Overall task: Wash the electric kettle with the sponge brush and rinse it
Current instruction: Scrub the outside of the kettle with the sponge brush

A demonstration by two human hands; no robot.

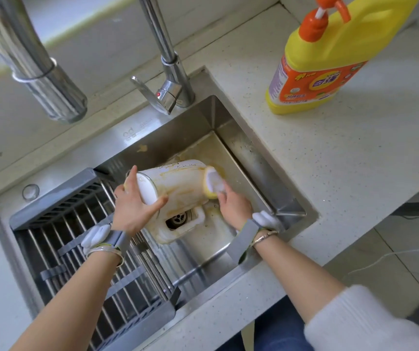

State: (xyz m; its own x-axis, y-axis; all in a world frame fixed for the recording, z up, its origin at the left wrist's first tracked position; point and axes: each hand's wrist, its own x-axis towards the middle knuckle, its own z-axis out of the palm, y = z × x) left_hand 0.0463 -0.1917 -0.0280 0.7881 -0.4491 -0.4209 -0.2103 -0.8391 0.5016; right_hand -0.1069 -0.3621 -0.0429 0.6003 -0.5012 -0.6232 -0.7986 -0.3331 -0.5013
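A white electric kettle (180, 183) smeared with yellow-brown grime lies on its side inside the steel sink (251, 178), its handle hanging down over the drain. My left hand (135, 206) grips its left end, fingers wrapped round the rim. My right hand (233, 203) holds a yellow-and-white sponge (212, 183) pressed against the kettle's right end. Whether the sponge has a brush handle is hidden by the hand.
A grey drain rack (81, 236) fills the sink's left half. The chrome tap base and lever (170, 92) stand behind the sink, the spout (51, 79) hangs at upper left. A yellow detergent bottle with an orange pump (322, 62) stands on the counter at right.
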